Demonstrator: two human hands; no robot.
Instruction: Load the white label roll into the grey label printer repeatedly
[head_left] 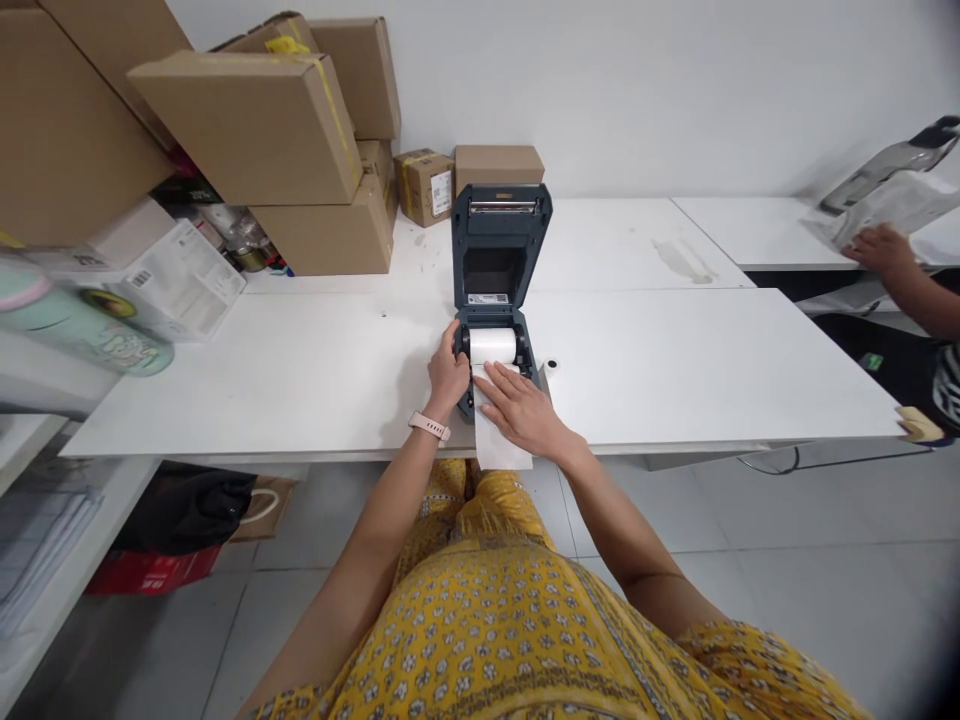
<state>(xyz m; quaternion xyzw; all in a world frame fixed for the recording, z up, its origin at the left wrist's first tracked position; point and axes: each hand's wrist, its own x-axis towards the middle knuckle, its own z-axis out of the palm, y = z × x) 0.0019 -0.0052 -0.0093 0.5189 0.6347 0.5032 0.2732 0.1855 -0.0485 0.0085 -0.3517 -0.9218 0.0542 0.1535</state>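
Observation:
A dark blue-grey label printer [502, 250] stands on the white table with its lid raised. Inside it lies a white label roll [493, 346], and a label strip [504, 450] runs from the roll over the printer's front and past the table edge. My left hand [448, 372] grips the left side of the printer's base beside the roll, thumb inward. Stretched fingers of my right hand [519, 405] lie flat on the strip just in front of the roll. A small white roll [552, 366] touches or nearly touches the printer's right side.
Cardboard boxes [255, 130] are stacked at the back left, near a mint green bottle [82, 315]. Smaller boxes [424, 186] stand behind the printer. On the right, another person's hand [885, 248] rests on clear plastic packaging [900, 210]. The table's front edge [300, 455] is close to my body.

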